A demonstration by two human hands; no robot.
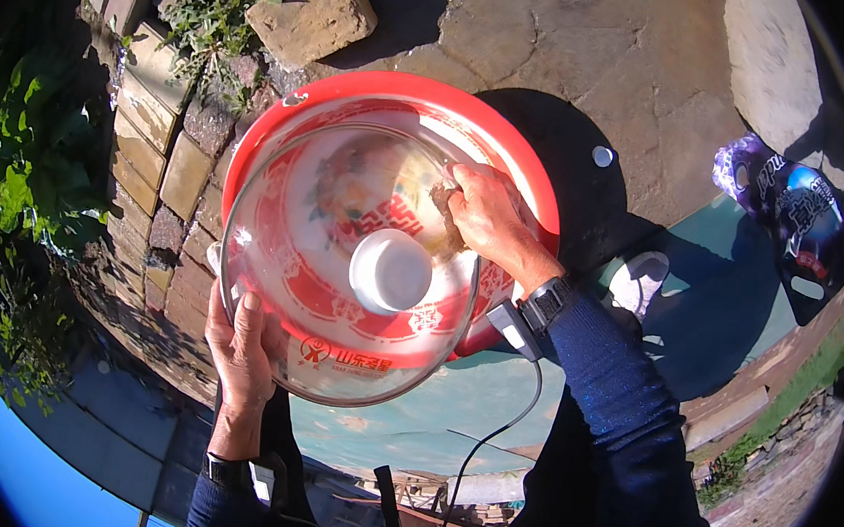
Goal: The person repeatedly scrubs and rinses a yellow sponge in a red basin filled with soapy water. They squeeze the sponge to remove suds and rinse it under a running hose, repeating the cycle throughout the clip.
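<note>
A round clear glass pot lid (307, 374) with a steel rim and a white knob (391, 271) is tilted over the basin. My left hand (241, 338) grips its lower left edge, with the thumb on the near face. My right hand (488, 213) pinches a brown, rough scrubbing pad or rag (444, 204) at the lid's upper right; the fingers partly hide the pad. Behind the lid stands a red and white patterned enamel basin (400, 87). Its flowered bottom shows through the glass, and I cannot tell how much water is inside.
A purple and black detergent bottle (810, 215) lies at the right. Near it are a small white disc (602, 156) and a pale shoe (639, 282). A broken brick (312, 9) sits beyond the basin; brick edging (146, 141) and plants (19, 183) line the left. A cable (506, 425) hangs from my right wrist.
</note>
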